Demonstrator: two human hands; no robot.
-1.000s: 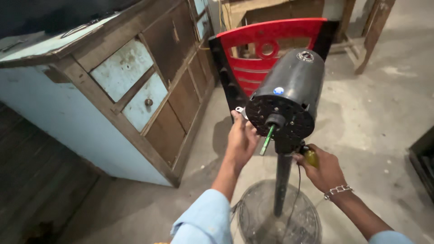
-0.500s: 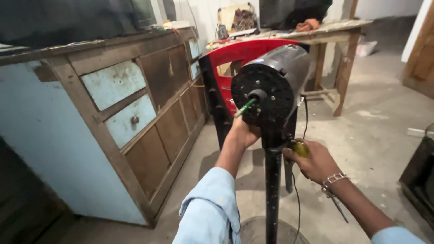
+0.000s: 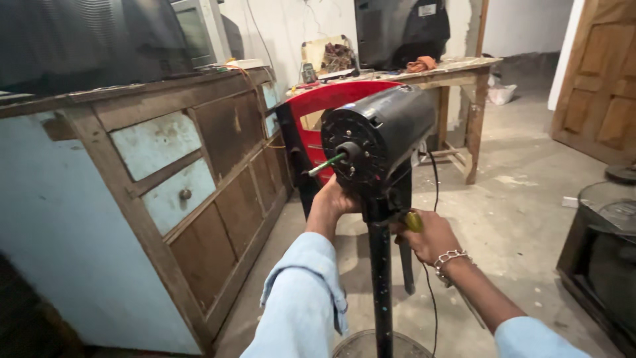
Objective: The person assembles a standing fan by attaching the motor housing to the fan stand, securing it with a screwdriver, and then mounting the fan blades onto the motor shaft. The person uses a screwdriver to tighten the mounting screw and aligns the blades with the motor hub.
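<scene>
A black fan motor (image 3: 384,136) without blades sits on top of a black stand pole (image 3: 380,278), its green-tipped shaft (image 3: 326,165) pointing left toward me. My left hand (image 3: 334,199) grips the underside of the motor housing where it meets the pole. My right hand (image 3: 427,235), with a chain bracelet at the wrist, is closed around a yellow-handled tool (image 3: 413,221) held against the neck behind the pole. The tool's tip is hidden.
A worn wooden cabinet (image 3: 179,192) with pale blue drawers stands at left. A red plastic chair (image 3: 318,113) is behind the motor. Further back is a wooden table (image 3: 457,73) with clutter. A dark box (image 3: 603,252) sits at right. The round fan base (image 3: 368,345) is at the bottom.
My view has lifted from the floor to the room. The motor now faces left instead of downward. Both hands stay at the motor's neck.
</scene>
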